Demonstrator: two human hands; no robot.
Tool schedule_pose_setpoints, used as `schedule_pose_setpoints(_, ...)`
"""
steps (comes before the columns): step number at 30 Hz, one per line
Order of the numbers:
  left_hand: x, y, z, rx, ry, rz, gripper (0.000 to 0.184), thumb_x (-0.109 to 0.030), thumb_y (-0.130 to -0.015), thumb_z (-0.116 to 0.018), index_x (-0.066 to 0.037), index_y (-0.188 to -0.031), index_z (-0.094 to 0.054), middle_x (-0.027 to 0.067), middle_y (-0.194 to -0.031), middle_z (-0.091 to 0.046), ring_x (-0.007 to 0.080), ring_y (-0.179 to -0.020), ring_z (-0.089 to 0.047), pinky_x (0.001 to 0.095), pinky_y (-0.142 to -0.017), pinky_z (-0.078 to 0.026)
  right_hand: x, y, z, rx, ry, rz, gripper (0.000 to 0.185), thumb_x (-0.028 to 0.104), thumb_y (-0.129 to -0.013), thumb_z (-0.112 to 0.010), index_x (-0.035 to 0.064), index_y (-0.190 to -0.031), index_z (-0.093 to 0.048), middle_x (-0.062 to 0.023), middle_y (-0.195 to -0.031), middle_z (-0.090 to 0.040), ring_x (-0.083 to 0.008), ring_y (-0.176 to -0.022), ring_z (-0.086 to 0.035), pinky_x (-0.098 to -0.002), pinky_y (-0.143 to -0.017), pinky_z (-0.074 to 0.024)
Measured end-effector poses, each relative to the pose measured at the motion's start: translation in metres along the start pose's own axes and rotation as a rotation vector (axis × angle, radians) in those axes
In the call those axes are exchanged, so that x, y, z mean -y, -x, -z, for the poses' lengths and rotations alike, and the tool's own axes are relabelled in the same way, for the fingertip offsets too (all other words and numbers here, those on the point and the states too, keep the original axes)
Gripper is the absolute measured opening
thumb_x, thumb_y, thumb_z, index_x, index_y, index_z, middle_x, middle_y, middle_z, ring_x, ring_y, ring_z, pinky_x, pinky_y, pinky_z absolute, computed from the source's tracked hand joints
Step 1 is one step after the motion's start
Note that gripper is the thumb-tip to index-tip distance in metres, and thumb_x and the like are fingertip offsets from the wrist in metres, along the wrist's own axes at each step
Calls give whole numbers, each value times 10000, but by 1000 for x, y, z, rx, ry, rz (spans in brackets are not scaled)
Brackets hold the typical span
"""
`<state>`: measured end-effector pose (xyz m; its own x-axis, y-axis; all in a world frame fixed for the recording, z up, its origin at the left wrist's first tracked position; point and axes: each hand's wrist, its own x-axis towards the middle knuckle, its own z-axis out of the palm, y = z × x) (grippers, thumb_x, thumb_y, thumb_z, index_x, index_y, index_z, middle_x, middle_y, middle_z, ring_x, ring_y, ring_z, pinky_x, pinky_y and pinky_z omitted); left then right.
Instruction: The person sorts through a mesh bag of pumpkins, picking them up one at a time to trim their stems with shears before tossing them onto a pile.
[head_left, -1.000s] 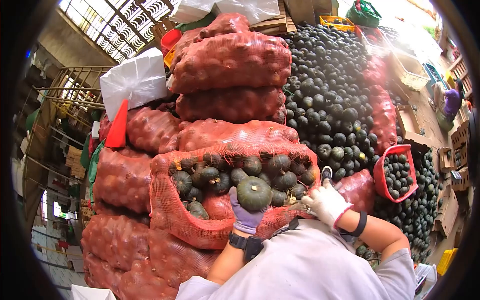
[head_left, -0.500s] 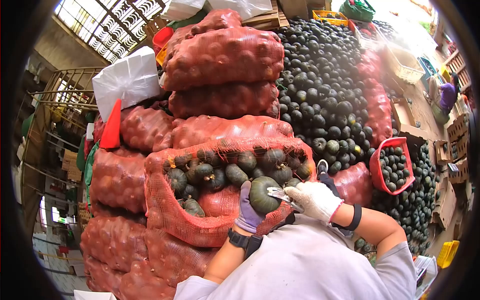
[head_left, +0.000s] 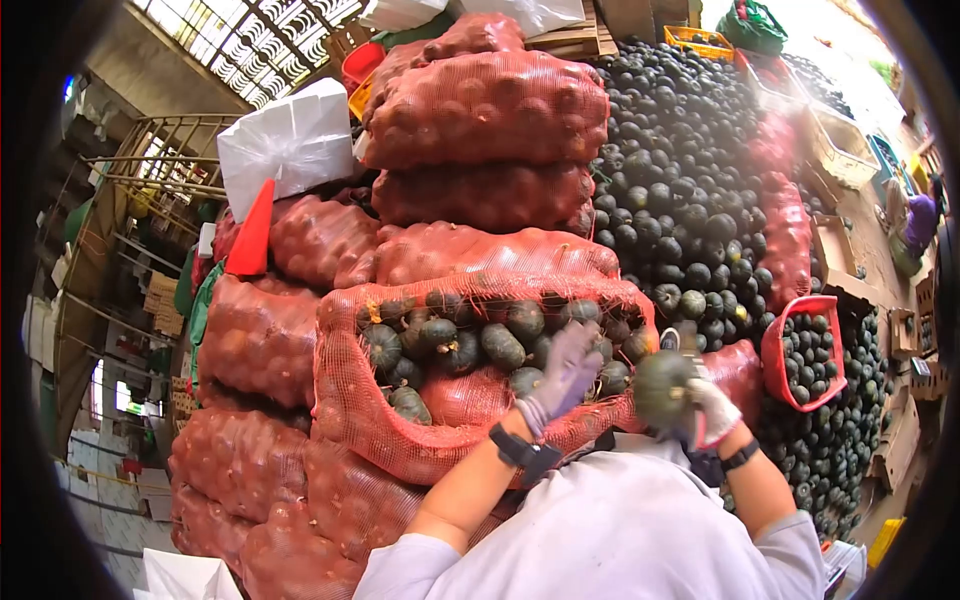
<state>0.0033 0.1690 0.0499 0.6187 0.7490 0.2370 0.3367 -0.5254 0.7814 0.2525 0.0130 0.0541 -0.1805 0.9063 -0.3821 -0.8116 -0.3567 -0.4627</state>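
Note:
My left hand, in a pale purple glove, reaches over the opened red mesh sack, its fingers stretched out and slightly blurred. Several dark green squashes lie in the sack around and beyond that hand. To the right of the sack, my right hand, in a white glove, holds a single round green squash against its fingers. A blurred greyish shape shows above the right hand; whether it is the clippers or something else, I cannot tell.
Full red mesh sacks are stacked ahead and to the left. A large heap of squashes spreads ahead right, near a red-rimmed crate of squashes. A red cone stands at left. A person in purple is far right.
The squash has passed from my left hand to my right and moved rightward. My left hand has opened and moved over the sack. The metal clippers are no longer clearly visible.

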Motion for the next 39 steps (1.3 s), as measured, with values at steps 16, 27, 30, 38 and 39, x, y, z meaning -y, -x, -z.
schedule_pose_setpoints(16,153,73,121,-823,93,498,460,-283,-793,-827,-113,-1139,-575,98,-1158,-516,212,-879,-621,386,-687,-576,18,161,184,-1046,-227,914,414,429,-867,-710,67,-1042,-609,-69,-844,-630,-222,-711,-609,-373,-735,-531)
schedule_pose_setpoints(27,-49,44,37,-479,1650,537,579,-591,-924,-563,-92,-1218,-590,84,-1179,-653,246,-1085,-630,434,-949,-532,12,-27,-130,50,1791,838,394,89,-746,-686,106,-1130,-600,-140,-881,-643,-350,-818,-627,-454,-729,-500)
schedule_pose_setpoints(30,-52,39,21,-482,1528,511,578,-620,-956,-477,-96,-1169,-600,79,-1134,-642,224,-1029,-630,394,-938,-510,-5,-45,-135,129,1932,1034,281,126,-775,-664,99,-1039,-572,-135,-773,-584,-367,-720,-599,-478,-652,-452)
schedule_pose_setpoints(38,-54,43,25,-577,1486,692,636,-643,-907,-544,-81,-1204,-572,91,-1145,-631,234,-1036,-627,401,-920,-529,-18,-51,-109,98,1091,112,514,273,-799,-720,68,-1232,-534,-144,-933,-656,-278,-836,-666,-371,-746,-529)
schedule_pose_setpoints(39,-49,44,24,-577,1514,741,654,-649,-890,-560,-77,-1206,-575,95,-1139,-636,241,-1018,-629,400,-899,-536,-24,-64,-94,-51,997,94,643,344,-779,-754,59,-1297,-500,-145,-956,-637,-203,-873,-646,-339,-778,-519)
